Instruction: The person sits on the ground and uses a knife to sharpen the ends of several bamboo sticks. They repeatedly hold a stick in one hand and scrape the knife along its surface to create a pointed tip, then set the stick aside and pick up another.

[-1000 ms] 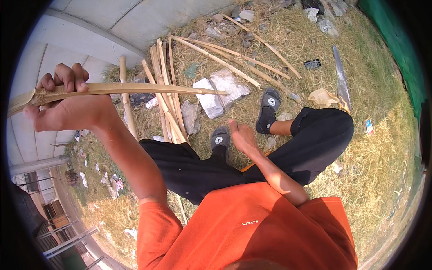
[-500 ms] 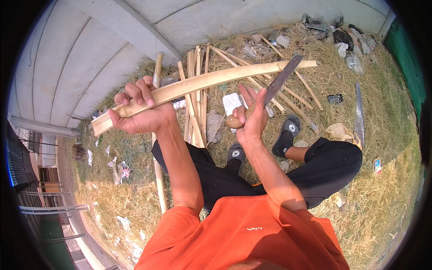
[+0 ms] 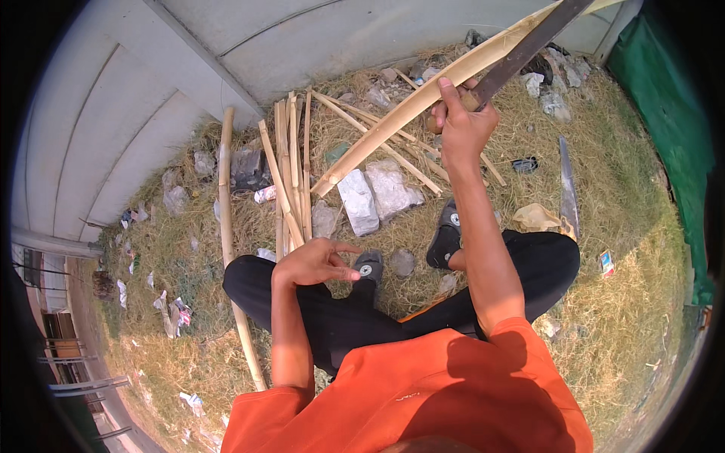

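My right hand (image 3: 467, 130) is raised ahead of me, its fingers round the wooden handle of a long, dark-bladed knife (image 3: 521, 66). The same hand also grips a split bamboo strip (image 3: 387, 130), with the thumb pressed over its pale inner face. That strip slants from beside the white stone block up past the top edge, where the blade crosses it. Over my left knee, my left hand (image 3: 316, 263) hangs with nothing in it, thumb and forefinger apart.
Several bamboo strips (image 3: 294, 155) lie in a pile ahead. A long bamboo pole (image 3: 226, 196) runs along my left side. Stones, including a white block (image 3: 358, 202), lie before my feet. A saw-like blade (image 3: 569, 189) rests on the right. A concrete wall (image 3: 302, 60) stands behind.
My left hand has let go of the bamboo strip and dropped toward my left knee. My right hand has risen and taken hold of the strip alongside the knife, and the strip now slants more steeply.
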{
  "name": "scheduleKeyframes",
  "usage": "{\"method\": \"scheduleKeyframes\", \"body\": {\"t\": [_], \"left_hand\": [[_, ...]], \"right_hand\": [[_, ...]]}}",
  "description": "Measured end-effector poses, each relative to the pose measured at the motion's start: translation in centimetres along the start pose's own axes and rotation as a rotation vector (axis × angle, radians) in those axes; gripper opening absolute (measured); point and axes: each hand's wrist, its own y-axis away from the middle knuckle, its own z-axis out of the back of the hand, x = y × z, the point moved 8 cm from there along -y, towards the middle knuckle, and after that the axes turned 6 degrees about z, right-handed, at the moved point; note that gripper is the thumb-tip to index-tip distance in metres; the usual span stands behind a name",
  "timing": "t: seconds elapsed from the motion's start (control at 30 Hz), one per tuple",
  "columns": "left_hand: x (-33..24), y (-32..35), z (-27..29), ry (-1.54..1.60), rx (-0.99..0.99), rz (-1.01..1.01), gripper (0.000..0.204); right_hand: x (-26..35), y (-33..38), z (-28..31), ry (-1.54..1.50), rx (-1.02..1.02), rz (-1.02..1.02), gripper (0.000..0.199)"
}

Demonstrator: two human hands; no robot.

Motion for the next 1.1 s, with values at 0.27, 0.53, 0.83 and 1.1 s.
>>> {"method": "scheduleKeyframes", "body": {"t": [0.27, 0.53, 0.83, 1.1], "left_hand": [[-15.6, 1.1, 23.5, 0.486, -0.811, -0.686, 0.081], [-16.2, -4.0, 25.1, 0.860, -0.438, -0.795, 0.050], [-11.0, 0.5, 24.9, 0.953, -0.839, -0.918, 0.041], [-13.9, 7.6, 20.3, 0.557, -1.250, -1.149, 0.033]], "right_hand": [[-7.5, 7.5, -1.4, 0.240, 0.531, -0.311, 0.036], [-9.6, 11.9, -0.6, 0.322, 0.633, -0.274, 0.038], [-5.6, 15.3, 6.6, 0.502, 0.612, -0.277, 0.031], [-3.7, 19.1, 9.3, 0.337, 0.322, -0.697, 0.038]]}}
